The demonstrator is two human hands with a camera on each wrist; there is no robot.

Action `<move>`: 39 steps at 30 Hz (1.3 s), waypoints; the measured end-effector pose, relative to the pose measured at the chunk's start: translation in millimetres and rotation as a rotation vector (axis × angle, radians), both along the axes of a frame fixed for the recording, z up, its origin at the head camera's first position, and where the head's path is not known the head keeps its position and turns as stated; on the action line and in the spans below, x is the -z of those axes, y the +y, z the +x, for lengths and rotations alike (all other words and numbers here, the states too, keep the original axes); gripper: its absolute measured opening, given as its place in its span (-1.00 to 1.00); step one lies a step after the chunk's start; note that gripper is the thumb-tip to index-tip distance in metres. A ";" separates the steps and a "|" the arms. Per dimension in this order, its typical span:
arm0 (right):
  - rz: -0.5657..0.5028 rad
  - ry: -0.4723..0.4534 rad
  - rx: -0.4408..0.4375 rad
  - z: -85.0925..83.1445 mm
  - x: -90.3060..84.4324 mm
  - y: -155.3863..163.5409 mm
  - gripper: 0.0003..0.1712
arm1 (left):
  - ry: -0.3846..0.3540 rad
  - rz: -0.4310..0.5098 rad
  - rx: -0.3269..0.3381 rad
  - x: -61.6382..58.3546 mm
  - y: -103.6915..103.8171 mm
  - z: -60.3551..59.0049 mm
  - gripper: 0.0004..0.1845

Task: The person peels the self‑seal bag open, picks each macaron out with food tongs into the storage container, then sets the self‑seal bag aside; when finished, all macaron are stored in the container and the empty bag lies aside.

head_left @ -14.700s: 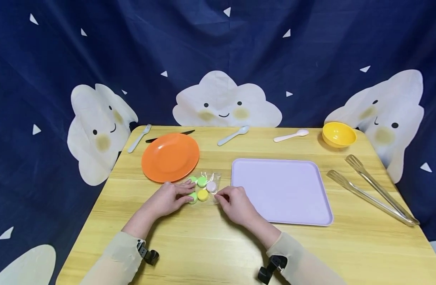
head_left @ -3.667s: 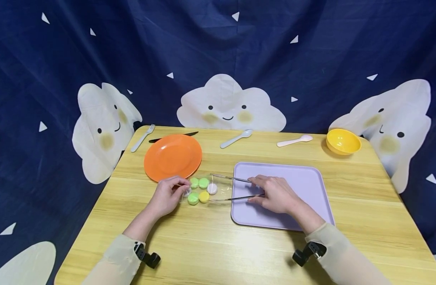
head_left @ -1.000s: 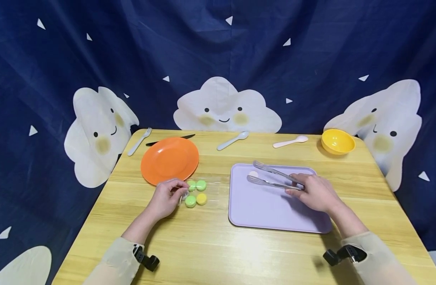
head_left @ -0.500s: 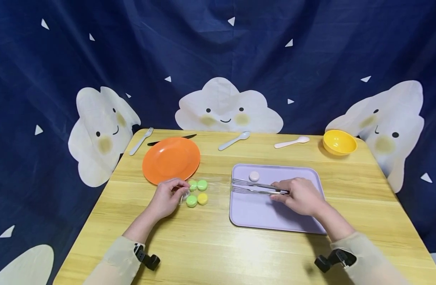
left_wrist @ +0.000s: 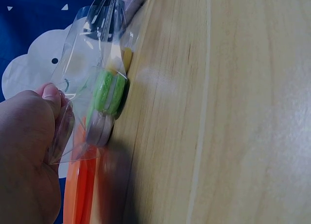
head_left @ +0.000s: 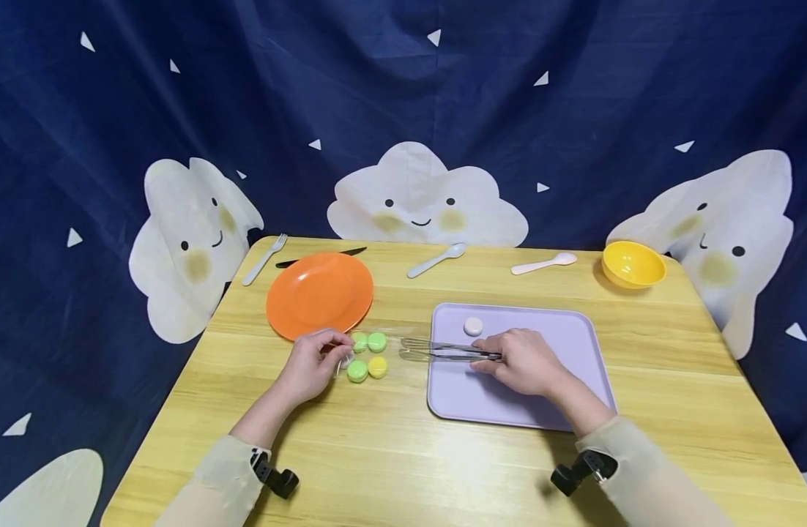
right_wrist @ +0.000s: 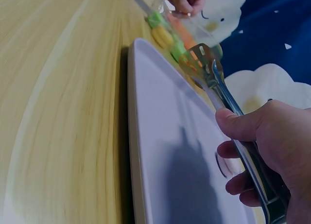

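Lying near the wooden table's (head_left: 443, 468) far edge, an orange plate (head_left: 319, 293) borders the clear bag (head_left: 370, 351) pinched by the left hand (head_left: 311, 366); metal tongs (head_left: 443, 350) are gripped by the right hand (head_left: 518, 360).

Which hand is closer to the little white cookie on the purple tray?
Right. The right hand, holding the tongs, is over the purple tray just in front of the white cookie. The left hand is far to its left, pinching the clear bag.

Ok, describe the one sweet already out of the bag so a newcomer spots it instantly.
Find the lilac tray right of centre on the wooden table. Near its far left corner lies a pale pink macaron, alone; the green and yellow ones sit in the clear bag.
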State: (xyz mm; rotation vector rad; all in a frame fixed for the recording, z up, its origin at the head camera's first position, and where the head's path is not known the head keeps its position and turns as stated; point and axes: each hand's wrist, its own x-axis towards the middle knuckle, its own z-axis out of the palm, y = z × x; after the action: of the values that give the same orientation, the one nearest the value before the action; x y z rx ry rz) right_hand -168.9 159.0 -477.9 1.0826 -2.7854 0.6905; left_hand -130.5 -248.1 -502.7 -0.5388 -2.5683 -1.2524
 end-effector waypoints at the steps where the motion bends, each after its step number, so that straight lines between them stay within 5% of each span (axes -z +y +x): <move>1: -0.003 -0.003 -0.009 -0.4 0.0 -2.6 -0.66 | 0.001 0.000 0.002 0.2 0.1 -0.3 -0.86; 24: 0.042 -0.062 -0.120 -3.3 5.0 -48.3 -0.68 | -0.004 0.009 0.009 -0.8 1.8 3.0 -0.89; 39: 0.007 -0.009 -0.092 -0.4 1.8 -31.0 -0.72 | -0.005 0.012 0.002 -1.0 2.5 2.2 -0.86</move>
State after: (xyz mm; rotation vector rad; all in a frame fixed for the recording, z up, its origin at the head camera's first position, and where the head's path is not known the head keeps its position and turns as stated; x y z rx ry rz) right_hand -169.3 127.9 -479.7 1.2187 -2.7621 0.6973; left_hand -128.3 -245.6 -501.7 -0.5363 -2.5637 -1.2702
